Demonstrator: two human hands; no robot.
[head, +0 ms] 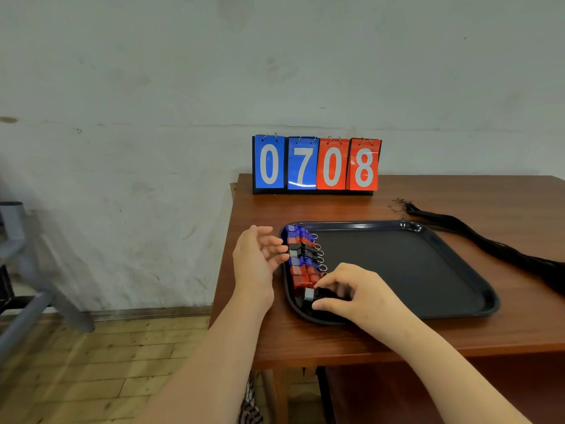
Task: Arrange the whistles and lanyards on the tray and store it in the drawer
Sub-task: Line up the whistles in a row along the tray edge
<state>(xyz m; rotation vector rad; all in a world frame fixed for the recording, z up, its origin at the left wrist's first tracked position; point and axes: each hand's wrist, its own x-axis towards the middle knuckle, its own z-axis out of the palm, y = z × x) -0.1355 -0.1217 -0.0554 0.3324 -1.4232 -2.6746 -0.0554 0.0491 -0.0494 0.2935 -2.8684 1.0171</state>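
On one tray [458, 270], right hand [357, 289] pinching whistle [324, 293]

Soft, even light is falling; glare is glinting on the tray [408, 224] at its one o'clock corner; frame edges are bowing.

A flip scoreboard [316, 164] on the bench [305, 341] reads 0 and 7 on blue cards, 0 and 8 on red.

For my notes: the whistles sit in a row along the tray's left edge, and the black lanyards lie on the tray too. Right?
No. The head view shows the lanyards on the table, right of the tray; the whistles are as stated.
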